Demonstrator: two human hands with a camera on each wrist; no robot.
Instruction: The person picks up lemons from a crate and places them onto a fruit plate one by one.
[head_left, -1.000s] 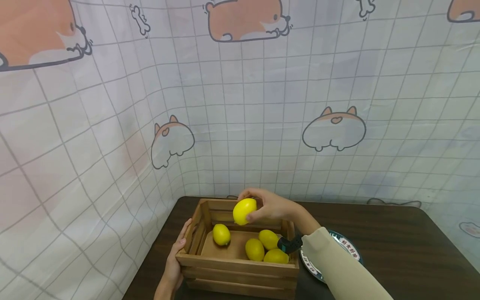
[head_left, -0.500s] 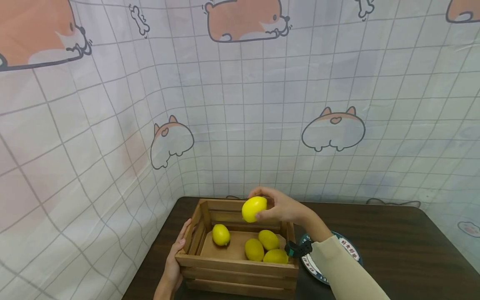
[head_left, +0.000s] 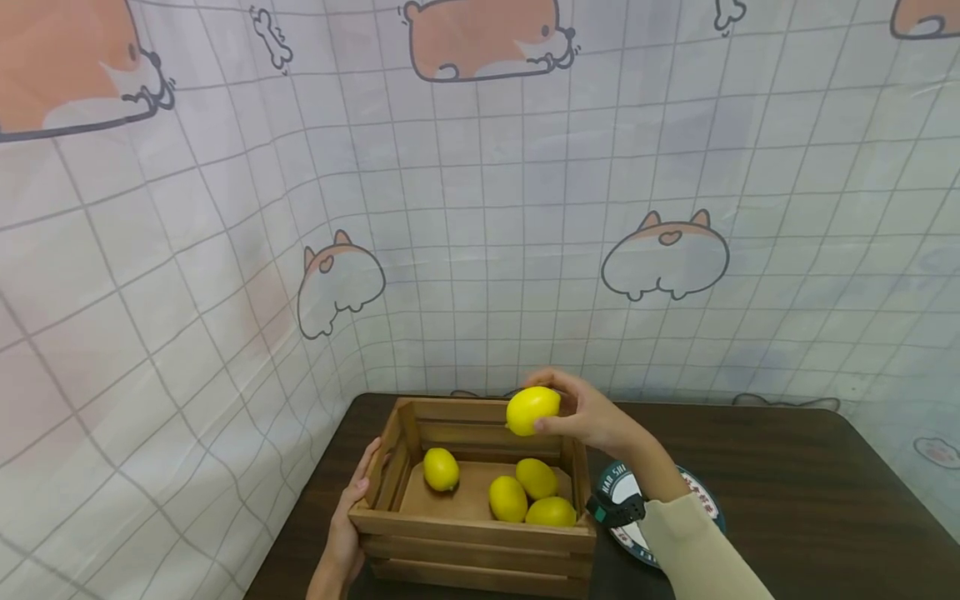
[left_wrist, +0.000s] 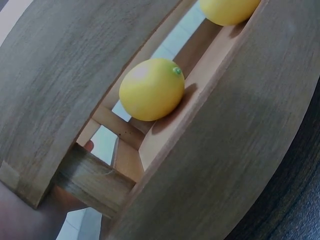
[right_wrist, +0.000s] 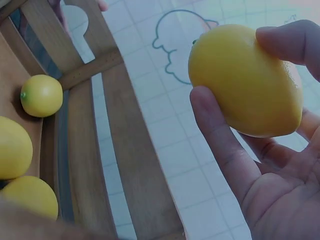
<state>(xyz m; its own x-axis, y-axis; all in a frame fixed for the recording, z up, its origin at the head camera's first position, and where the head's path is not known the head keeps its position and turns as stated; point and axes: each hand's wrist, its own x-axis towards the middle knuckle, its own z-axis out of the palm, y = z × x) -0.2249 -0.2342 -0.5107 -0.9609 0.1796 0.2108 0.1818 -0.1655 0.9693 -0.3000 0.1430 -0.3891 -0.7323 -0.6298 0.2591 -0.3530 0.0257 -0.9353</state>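
In the head view a bright yellow lemon is pinched between the thumb and fingers of my right hand, held above the back right of a slatted wooden crate. The right wrist view shows that lemon large, with thumb and fingers round it. My left hand grips the crate's left side, its fingers at the top edge. Inside the crate, one lemon lies at the left and three are grouped at the right, among them a front lemon.
A round plate with a dark patterned rim lies right of the crate, partly under my right forearm. Both stand on a dark wooden table. Behind and to the left hangs a gridded cloth with cartoon dogs.
My right hand has moved to the right and slightly up with the lemon, from over the crate's middle toward its back right. The left hand and crate stay in place.
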